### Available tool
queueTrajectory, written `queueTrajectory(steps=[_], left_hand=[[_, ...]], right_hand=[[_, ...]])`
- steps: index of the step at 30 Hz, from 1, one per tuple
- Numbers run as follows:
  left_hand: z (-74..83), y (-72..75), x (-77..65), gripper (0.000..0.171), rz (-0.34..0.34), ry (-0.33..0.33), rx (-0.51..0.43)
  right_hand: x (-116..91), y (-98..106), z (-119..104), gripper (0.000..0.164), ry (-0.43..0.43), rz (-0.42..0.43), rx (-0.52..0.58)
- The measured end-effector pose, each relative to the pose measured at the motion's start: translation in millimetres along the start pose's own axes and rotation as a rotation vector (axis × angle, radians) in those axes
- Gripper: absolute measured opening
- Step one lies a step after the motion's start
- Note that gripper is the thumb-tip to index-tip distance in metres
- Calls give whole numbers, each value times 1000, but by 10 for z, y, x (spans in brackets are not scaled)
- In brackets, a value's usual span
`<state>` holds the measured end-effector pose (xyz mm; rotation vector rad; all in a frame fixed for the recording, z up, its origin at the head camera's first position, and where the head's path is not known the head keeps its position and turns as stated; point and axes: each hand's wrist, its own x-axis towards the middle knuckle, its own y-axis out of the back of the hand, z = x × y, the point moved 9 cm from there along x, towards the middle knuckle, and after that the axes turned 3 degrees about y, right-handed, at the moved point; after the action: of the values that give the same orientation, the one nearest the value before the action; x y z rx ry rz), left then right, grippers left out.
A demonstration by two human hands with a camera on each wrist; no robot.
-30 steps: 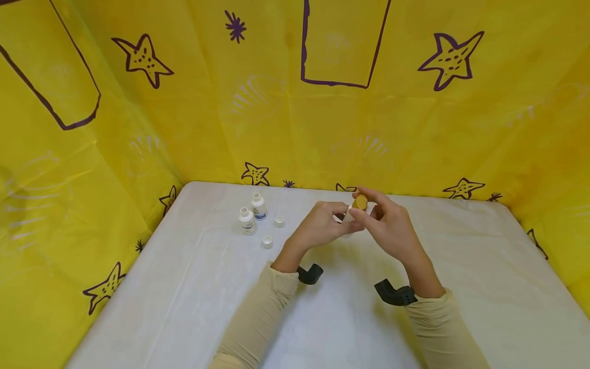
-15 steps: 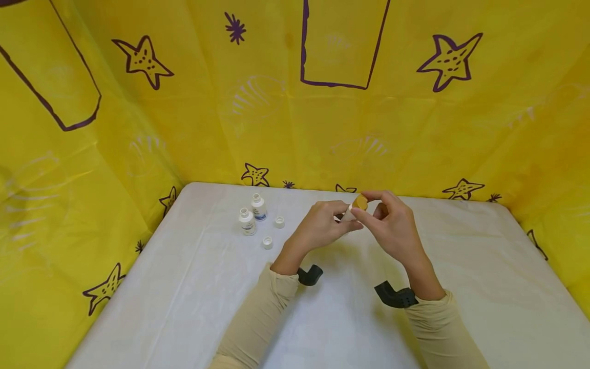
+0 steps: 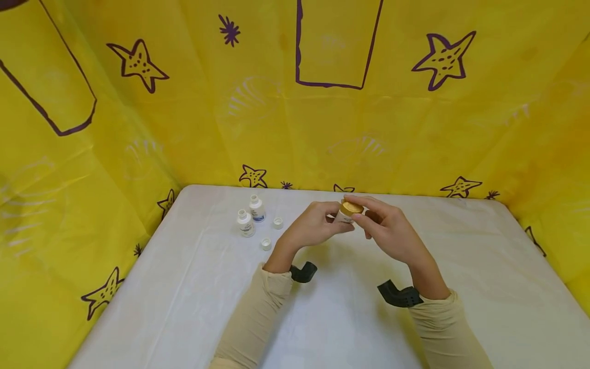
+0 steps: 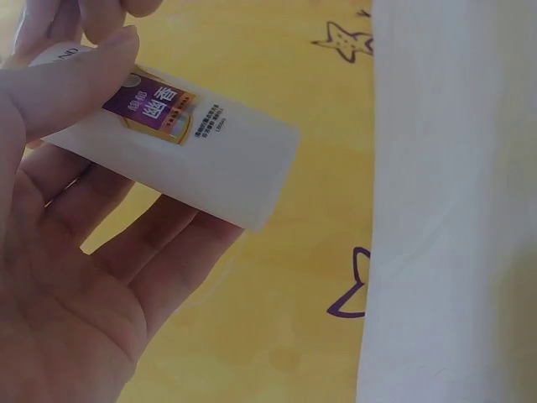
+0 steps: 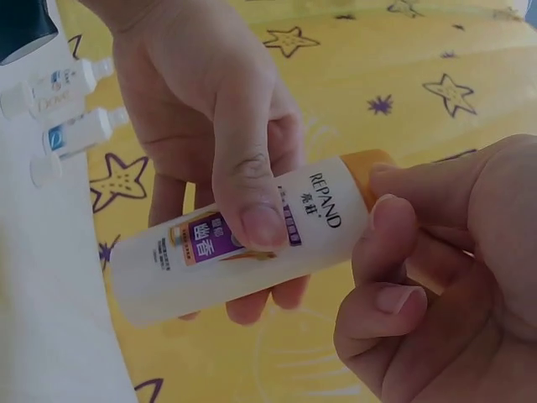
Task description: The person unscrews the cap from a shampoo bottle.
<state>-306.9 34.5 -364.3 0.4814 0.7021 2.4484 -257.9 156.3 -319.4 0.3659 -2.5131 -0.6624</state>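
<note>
My left hand [image 3: 311, 225] grips a white bottle [image 5: 310, 256] by its body, thumb across the purple-and-gold label and fingers behind. "REPAND" is printed near its top in the right wrist view. The bottle is held above the table, tilted. Its gold cap [image 3: 352, 207] is on the neck end, and my right hand [image 3: 392, 230] pinches it between thumb and fingers. In the left wrist view the bottle's plain base [image 4: 260, 172] points away from the hand, while the cap is hidden there.
Two small white bottles without caps, a nearer one [image 3: 246, 224] and a farther one [image 3: 257, 209], stand upright at the table's back left. Two white caps [image 3: 277, 223] lie beside them. A yellow patterned sheet [image 3: 322, 128] hangs behind the white table [image 3: 193, 287].
Both hands have shifted slightly left with the bottle. The bottle has tilted so that its cap's round top and some label now face the head camera. The right fingers have moved over the cap.
</note>
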Motion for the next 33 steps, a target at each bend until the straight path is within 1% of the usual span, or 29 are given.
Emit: queueTrajectory(steps=[2, 4, 6, 10, 12, 13, 17, 20, 22, 27, 30, 33], left_hand=[[1, 6, -1, 19, 1, 3, -9], [3, 7, -5, 17, 3, 12, -16], [-1, 7, -8, 16, 13, 25, -25], [-14, 13, -13, 21, 43, 46, -27], [-15, 11, -14, 22, 54, 45, -18], [-14, 3, -12, 20, 54, 40, -16], [6, -39, -5, 23, 41, 15, -10], [32, -56, -7, 31, 33, -2, -10], [46, -58, -9, 31, 31, -9, -8], [50, -26, -13, 35, 52, -11, 30], [38, -11, -14, 40, 63, -11, 40], [26, -8, -11, 42, 66, -11, 36]], right_hand=[[3, 6, -3, 43, -3, 12, -12], [1, 31, -5, 43, -9, 44, -36], [-9, 80, -7, 42, -19, 100, -80], [-34, 194, -11, 39, -55, 228, -186], [-41, 224, -13, 39, -71, 265, -220], [-43, 229, -15, 39, -74, 272, -231], [-44, 217, -33, 33, -57, 274, -256], [-42, 197, -51, 28, -27, 268, -263], [-40, 188, -62, 26, -5, 260, -254], [-27, 149, -79, 31, 34, 198, -200], [-21, 122, -86, 33, 36, 151, -173], [-19, 116, -83, 35, 14, 126, -162]])
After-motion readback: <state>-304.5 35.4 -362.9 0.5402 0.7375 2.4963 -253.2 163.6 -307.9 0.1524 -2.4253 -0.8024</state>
